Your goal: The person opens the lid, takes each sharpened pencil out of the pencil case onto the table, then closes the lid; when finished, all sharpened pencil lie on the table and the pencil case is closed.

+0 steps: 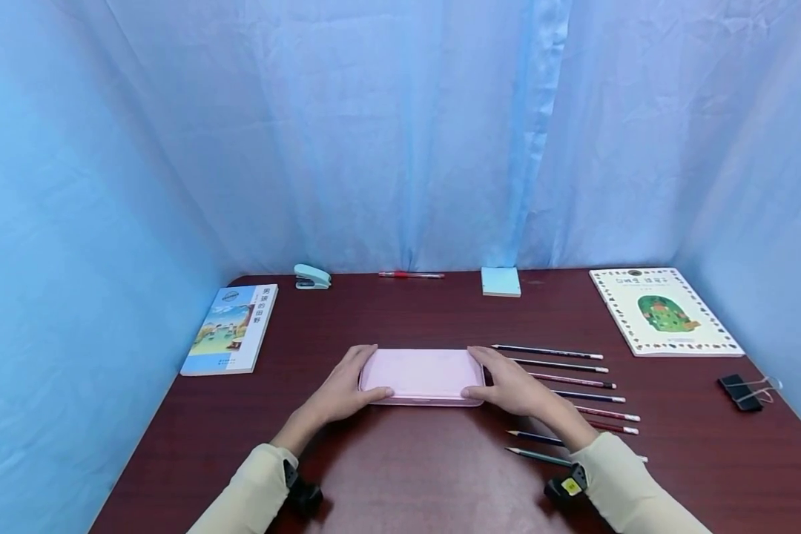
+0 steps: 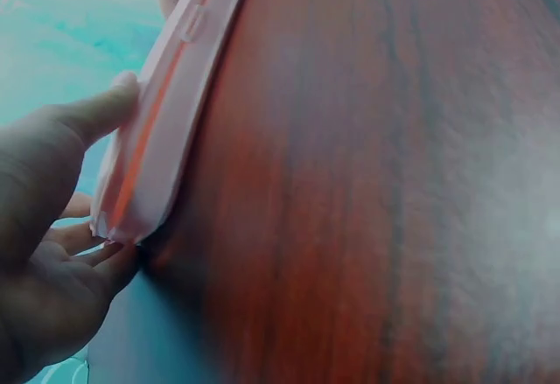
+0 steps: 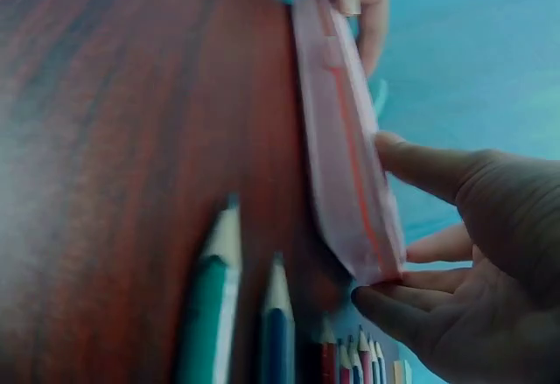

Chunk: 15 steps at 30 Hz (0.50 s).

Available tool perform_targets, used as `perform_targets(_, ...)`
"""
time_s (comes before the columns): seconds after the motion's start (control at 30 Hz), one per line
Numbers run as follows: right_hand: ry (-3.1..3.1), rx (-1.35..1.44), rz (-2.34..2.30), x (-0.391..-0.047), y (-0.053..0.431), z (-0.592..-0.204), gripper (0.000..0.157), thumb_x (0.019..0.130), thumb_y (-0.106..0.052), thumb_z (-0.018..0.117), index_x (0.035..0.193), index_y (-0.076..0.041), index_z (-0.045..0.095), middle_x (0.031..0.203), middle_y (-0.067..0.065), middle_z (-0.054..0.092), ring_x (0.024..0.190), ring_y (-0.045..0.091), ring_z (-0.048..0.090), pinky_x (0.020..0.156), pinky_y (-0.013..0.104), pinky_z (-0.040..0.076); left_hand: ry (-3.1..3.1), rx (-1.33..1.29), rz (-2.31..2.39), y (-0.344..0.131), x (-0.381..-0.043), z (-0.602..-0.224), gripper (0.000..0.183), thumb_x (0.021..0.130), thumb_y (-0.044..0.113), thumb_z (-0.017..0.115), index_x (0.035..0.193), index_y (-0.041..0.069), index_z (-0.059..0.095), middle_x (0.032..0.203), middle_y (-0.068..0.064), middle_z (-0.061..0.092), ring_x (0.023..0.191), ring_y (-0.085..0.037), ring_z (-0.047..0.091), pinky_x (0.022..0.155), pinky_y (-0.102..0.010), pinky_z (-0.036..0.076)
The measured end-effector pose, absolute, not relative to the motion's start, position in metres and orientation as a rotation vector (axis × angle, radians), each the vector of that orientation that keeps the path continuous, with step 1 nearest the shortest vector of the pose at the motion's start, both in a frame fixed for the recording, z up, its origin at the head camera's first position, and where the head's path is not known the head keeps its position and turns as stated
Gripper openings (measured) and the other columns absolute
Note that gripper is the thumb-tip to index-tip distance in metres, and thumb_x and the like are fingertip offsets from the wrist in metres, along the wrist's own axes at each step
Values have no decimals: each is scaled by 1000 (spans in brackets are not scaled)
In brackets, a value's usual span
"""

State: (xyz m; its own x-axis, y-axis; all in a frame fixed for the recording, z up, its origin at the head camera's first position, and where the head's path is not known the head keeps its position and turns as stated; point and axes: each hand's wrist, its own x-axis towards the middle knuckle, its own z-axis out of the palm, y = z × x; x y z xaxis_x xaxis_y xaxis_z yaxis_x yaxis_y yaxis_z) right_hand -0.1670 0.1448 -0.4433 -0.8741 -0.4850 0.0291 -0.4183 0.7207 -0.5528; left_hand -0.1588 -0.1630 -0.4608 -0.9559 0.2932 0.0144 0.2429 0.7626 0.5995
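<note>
A pink pencil case [image 1: 422,374] lies in the middle of the table, its lid down. An orange seam and a small clasp run along its front side in both wrist views. My left hand [image 1: 345,384] grips the left end, with the thumb on the front edge of the lid and the other fingers round the end. At the right end my right hand [image 1: 511,383] holds the case the same way. Several pencils [image 1: 567,396] lie in a loose row right of the case, partly under my right forearm. A green pencil [image 3: 210,301] is nearest the right wrist camera.
Along the back stand a stapler [image 1: 313,277], a red pen [image 1: 410,275] and a pale blue notepad [image 1: 500,282]. One book [image 1: 230,330] lies at the left, another book [image 1: 665,311] at the right, near a black binder clip [image 1: 741,391]. Blue curtains [image 1: 400,133] enclose the table.
</note>
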Motion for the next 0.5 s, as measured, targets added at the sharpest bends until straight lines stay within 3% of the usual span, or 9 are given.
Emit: perform_targets(0.5,2829,-690,-877,-161,145,-451,79,81,-38,69,141,-1,34,142,20,34,130,36,31,101,52,28,2916,547,941,-161,-156,-472,90,78,51,66,145,7,26,142,-7,29,125,-19,37,101,-37,33)
